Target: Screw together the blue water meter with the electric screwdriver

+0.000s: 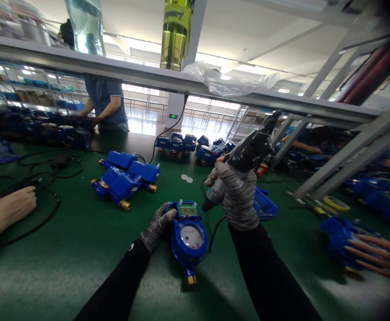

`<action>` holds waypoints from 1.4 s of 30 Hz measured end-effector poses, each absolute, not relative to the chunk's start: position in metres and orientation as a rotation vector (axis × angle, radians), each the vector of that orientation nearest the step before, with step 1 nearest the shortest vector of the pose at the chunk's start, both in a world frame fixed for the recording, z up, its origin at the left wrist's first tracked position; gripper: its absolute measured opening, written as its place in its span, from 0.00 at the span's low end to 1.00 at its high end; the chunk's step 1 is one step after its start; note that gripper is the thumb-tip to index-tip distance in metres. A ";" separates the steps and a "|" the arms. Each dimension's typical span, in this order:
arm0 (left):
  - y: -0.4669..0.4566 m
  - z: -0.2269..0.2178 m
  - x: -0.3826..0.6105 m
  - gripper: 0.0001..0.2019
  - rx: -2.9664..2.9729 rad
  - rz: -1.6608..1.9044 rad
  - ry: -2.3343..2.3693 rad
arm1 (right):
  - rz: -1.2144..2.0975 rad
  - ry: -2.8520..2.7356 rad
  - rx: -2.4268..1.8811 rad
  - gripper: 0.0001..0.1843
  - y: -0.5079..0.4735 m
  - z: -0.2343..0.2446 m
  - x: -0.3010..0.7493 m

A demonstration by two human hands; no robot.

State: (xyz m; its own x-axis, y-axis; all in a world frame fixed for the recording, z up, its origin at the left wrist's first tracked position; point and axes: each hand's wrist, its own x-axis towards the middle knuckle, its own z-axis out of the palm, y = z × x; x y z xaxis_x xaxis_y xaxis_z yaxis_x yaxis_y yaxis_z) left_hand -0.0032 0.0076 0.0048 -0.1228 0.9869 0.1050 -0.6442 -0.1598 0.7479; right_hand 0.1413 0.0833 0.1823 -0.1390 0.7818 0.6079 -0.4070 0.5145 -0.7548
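While the left hand (pixel 156 225), in a grey knit glove, is pressing closed against the upper left side of the blue water meter (pixel 188 236), the right hand (pixel 236 196) is gripping a powered screwdriver (pixel 244 158) by its body, fingers wrapped fully around it. The tool is hanging at a slant, its tip pointing down toward the right edge of the small display housing (pixel 187 208) at the top of the meter; whether the tip is touching a screw cannot be told. The meter is lying flat on the green table (pixel 81 240), directly in front of the person, dial face up, with one brass fitting (pixel 191 280) pointing toward the camera.

Judging from this arrangement, the fastening of the display housing is under way: the unit is assembled, with dial and display in place, and at least the right-hand side is being worked. How many screws are already seated is not visible.

Farther out, a cluster of blue meters (pixel 126 178) is lying near the middle of the table, and a second group (pixel 195 145) is sitting beyond it. Two small white discs (pixel 187 178) are resting between these groups and the tool. Black cables (pixel 47 165) are trailing across the left of the table, where another person's bare hand (pixel 12 205) is resting. A further person in a blue shirt (pixel 106 100) is standing at the far side.
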 end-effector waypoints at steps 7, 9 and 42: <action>0.012 -0.004 -0.006 0.23 0.761 1.612 0.650 | 1.081 -1.351 -0.345 0.17 0.081 0.182 0.144; 0.013 -0.006 -0.006 0.23 0.782 1.614 0.645 | 1.096 -1.342 -0.339 0.17 0.082 0.181 0.144; 0.013 -0.007 -0.007 0.25 0.764 1.626 0.685 | 1.000 -1.408 -0.384 0.15 0.081 0.183 0.136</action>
State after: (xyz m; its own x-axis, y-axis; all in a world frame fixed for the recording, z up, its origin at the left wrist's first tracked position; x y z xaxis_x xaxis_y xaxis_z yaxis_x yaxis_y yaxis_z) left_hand -0.0066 0.0134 -0.0065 -0.1323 0.9842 0.1174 -0.6039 -0.1739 0.7779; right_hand 0.1356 0.0814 0.1827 -0.1407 0.7609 0.6334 -0.3471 0.5612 -0.7514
